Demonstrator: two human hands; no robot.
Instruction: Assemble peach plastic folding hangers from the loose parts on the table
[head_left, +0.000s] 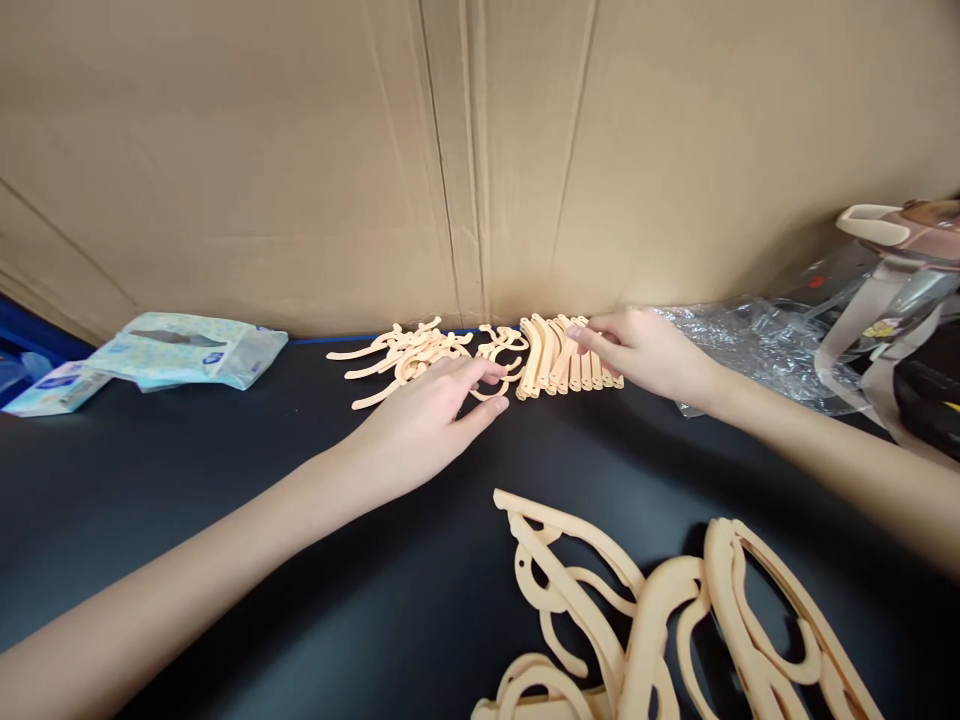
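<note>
one left hand (427,430), thumb and fingers parted, is over hooked pieces (411,352) left of the curved-piece row (547,352). one right hand (641,345) is at the row, whether gripping, i cannot tell; two packets (187,350) lie farther left.

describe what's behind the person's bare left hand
Behind the left hand lie slim, curved, peach-coloured plastic pieces, and beyond them a tall brown cardboard panel. Any pieces the hand covers cannot be seen.
</note>
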